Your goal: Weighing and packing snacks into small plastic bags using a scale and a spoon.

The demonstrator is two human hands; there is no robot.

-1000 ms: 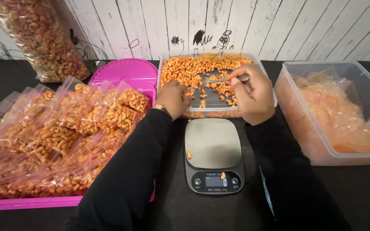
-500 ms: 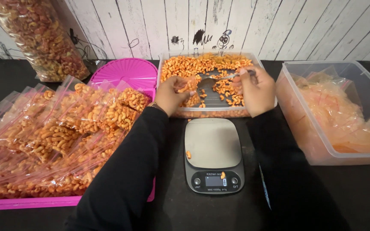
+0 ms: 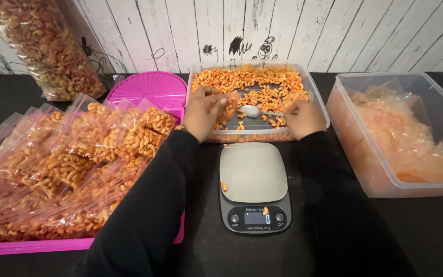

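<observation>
A clear tray (image 3: 262, 136) of orange curled snacks stands at the back of the black table. My left hand (image 3: 202, 114) reaches over its near left edge and grips a small clear bag (image 3: 227, 110) partly filled with the snacks. My right hand (image 3: 303, 119) rests at the near right edge, its fingers closed on the handle of a metal spoon (image 3: 253, 111). The spoon's bowl lies on the tray floor, between the two hands. In front of the tray sits a digital kitchen scale (image 3: 253, 177), its steel plate bare apart from one snack piece (image 3: 224, 186).
A pink tray (image 3: 37, 245) on the left is heaped with filled zip bags (image 3: 73, 159), and a pink lid (image 3: 147, 88) lies behind it. A big bag of snacks (image 3: 44, 48) leans at the back left. A clear bin (image 3: 385, 177) of empty bags is on the right.
My right hand has come down from the middle of the tray to its near right edge, and the spoon now lies low between the hands. My left hand has brought the bag up beside it.
</observation>
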